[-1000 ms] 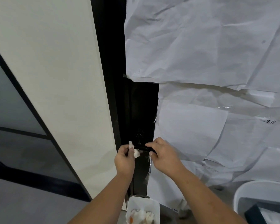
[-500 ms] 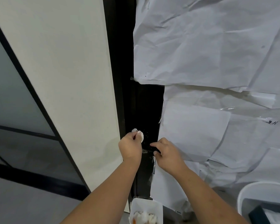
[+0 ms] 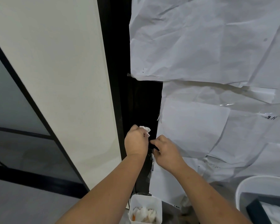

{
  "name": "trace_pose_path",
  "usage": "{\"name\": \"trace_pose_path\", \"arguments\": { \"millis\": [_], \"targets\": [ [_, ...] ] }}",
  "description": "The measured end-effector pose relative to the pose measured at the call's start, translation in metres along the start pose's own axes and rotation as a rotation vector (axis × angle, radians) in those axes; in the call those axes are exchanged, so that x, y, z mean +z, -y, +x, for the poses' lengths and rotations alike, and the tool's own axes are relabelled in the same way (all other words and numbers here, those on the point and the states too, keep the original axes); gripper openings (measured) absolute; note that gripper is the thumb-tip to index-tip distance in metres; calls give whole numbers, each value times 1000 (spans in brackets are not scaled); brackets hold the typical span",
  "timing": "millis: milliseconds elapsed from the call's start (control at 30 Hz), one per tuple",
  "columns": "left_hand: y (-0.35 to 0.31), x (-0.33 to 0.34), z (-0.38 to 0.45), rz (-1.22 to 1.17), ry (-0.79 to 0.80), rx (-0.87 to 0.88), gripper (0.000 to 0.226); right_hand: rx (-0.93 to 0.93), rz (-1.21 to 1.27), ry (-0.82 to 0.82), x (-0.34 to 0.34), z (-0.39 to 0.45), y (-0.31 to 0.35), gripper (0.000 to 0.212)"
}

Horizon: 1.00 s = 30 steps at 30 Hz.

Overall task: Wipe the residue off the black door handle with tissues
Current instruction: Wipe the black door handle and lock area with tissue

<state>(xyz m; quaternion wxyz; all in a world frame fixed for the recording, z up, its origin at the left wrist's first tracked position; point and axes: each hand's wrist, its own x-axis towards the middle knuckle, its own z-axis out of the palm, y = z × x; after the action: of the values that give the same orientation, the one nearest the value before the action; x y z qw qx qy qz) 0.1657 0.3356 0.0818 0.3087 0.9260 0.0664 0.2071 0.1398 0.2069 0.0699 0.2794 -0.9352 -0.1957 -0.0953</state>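
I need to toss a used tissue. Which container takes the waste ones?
Follow the black door strip down below both hands. On the floor at its foot stands a small white square bin holding crumpled stained tissues, unlike the bigger round white tub at right.

2 bare forearms, no sleeves, left hand point(image 3: 136, 141), right hand point(image 3: 167, 152)

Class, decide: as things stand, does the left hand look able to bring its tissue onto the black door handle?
Probably yes. The left hand grips the tissue right beside the black door handle; only the right hand holding it covers part.
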Motion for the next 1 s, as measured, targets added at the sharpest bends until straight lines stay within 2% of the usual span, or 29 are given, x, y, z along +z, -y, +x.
{"name": "trace_pose_path", "arguments": {
  "millis": [100, 167, 267, 400, 533, 767, 867, 933, 1000],
  "targets": [
    [3, 6, 3, 165, 98, 157, 21, -8, -5, 11, -1, 0, 0, 35],
    [2, 7, 7, 220, 144, 174, 23, -7, -8, 13, -2, 1, 1, 34],
    [1, 3, 13, 236, 121, 178, 19, 2, 13, 16, -5, 0, 1, 34],
    [11, -6, 11, -30, 18, 1, 8, 52, 43, 15, -9, -2, -1, 31],
    [12, -13, 9, -267, 31, -201, 10, 66, 44, 7, -8, -1, 0, 29],
    [9, -18, 6, -323, 54, -310, 15, 66, 23, -15, -6, -3, 4, 29],
    [18, -11, 11, -313, 120, -374, 32, 74, 16, -7, -7, -2, 5, 28],
    [30, -3, 9, -359, 177, -467, 27, 78, 35, 11, -8, -3, 4, 29],
    [34, 0, 3, -416, 162, -483, 23, 86, 52, 26, -10, -2, 2, 29]
  ]
}}
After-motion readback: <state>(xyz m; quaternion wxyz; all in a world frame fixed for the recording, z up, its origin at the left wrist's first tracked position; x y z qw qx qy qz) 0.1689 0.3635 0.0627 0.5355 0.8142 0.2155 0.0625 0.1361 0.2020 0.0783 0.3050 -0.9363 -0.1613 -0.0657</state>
